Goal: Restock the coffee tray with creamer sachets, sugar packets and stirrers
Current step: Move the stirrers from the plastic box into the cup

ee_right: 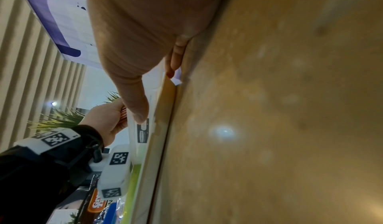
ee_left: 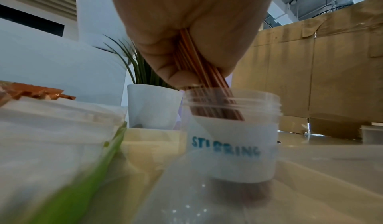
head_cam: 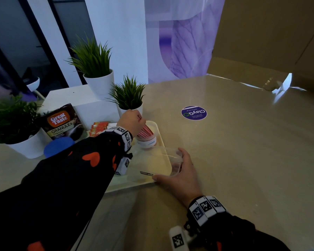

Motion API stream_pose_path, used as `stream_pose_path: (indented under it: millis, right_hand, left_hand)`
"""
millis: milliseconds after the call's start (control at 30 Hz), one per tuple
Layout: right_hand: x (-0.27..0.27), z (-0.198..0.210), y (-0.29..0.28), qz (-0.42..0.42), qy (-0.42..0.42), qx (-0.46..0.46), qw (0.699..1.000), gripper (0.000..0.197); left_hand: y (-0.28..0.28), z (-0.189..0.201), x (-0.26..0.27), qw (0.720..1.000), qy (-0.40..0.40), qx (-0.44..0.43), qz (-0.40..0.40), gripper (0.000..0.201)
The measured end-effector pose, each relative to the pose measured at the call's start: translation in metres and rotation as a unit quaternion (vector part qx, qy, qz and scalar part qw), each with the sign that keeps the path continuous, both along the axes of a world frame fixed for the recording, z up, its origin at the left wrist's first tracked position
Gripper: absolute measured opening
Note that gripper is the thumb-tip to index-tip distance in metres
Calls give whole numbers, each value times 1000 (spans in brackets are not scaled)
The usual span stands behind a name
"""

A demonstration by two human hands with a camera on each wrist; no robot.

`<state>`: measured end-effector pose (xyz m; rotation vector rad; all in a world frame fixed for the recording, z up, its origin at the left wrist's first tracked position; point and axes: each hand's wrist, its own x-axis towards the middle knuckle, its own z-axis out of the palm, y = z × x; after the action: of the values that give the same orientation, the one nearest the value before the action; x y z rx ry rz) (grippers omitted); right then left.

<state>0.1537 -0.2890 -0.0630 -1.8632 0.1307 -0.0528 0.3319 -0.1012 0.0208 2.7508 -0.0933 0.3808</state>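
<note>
My left hand (head_cam: pixel 134 120) grips a bundle of red stirrers (head_cam: pixel 146 131), and their lower ends are inside a clear jar (head_cam: pixel 146 143) at the back of the cream tray (head_cam: pixel 159 131). In the left wrist view the jar (ee_left: pixel 232 145) has a white label reading STIRRING. The stirrers (ee_left: pixel 217 111) slant down into it from my left hand (ee_left: pixel 199 67). My right hand (head_cam: pixel 170 165) holds a clear plastic container (head_cam: pixel 163 158) at the tray's front right corner, thumb on its near rim and fingers on the far side. In the right wrist view the thumb (ee_right: pixel 138 109) presses the container's labelled rim (ee_right: pixel 143 132).
A Great Taste coffee box (head_cam: pixel 62 122), orange sachets (head_cam: pixel 98 127) and a blue lid (head_cam: pixel 59 146) sit left of the tray. Potted plants (head_cam: pixel 128 98) stand behind and to the left. A purple sticker (head_cam: pixel 194 113) lies on the beige tabletop; cardboard (head_cam: pixel 261 42) walls the right.
</note>
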Motion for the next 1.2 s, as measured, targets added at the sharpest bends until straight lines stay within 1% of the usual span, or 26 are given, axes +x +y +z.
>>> stream_pose_path:
  millis: [100, 200, 267, 333, 467, 500, 533, 633, 667, 700, 833, 1000, 1200]
  right_hand:
    - [-1, 0, 0, 3, 1, 1, 1000, 133]
    - [0, 0, 0, 3, -3, 4, 1000, 133]
    - [1, -1, 0, 1, 0, 3, 1000, 133]
    - [1, -2, 1, -3, 6, -1, 1000, 134]
    - [1, -4, 1, -9, 8, 1, 1000, 133]
    - [1, -4, 1, -7, 7, 0, 1000, 133]
    - [1, -4, 1, -6, 8, -3, 1000, 133]
    - [1, -4, 1, -7, 3, -4, 1000, 134]
    - [1, -4, 1, -6, 1, -5, 1000, 134]
    - [1, -3, 1, -4, 1, -6, 1000, 134]
    - [0, 0, -1, 1, -3, 2, 1000, 132]
    - [-1, -1, 0, 0, -7, 3, 1000, 133]
    - [0, -2, 0, -2, -3, 2, 1000, 134]
  left_hand:
    - [1, 7, -4, 1000, -12, -13, 20, 26]
    - [3, 12, -6, 998, -30, -31, 51, 28]
    - [6, 10, -4, 997, -6, -42, 59, 30]
    - [8, 8, -3, 997, 31, -54, 45, 30]
    - [8, 10, -6, 997, 40, -71, -3, 33]
    - [8, 12, -7, 997, 55, -53, -23, 35]
    - [9, 15, -10, 996, 82, -18, -41, 42]
    - [13, 22, -18, 979, 151, 116, -75, 81]
    - [15, 23, -18, 974, 160, 139, -83, 87]
    - [17, 22, -17, 972, 161, 145, -88, 89]
    - [19, 18, -13, 981, 136, 122, -62, 81]
    - [14, 11, -12, 989, 91, 114, -13, 84]
    - [22, 12, -9, 993, 105, 53, -32, 81]
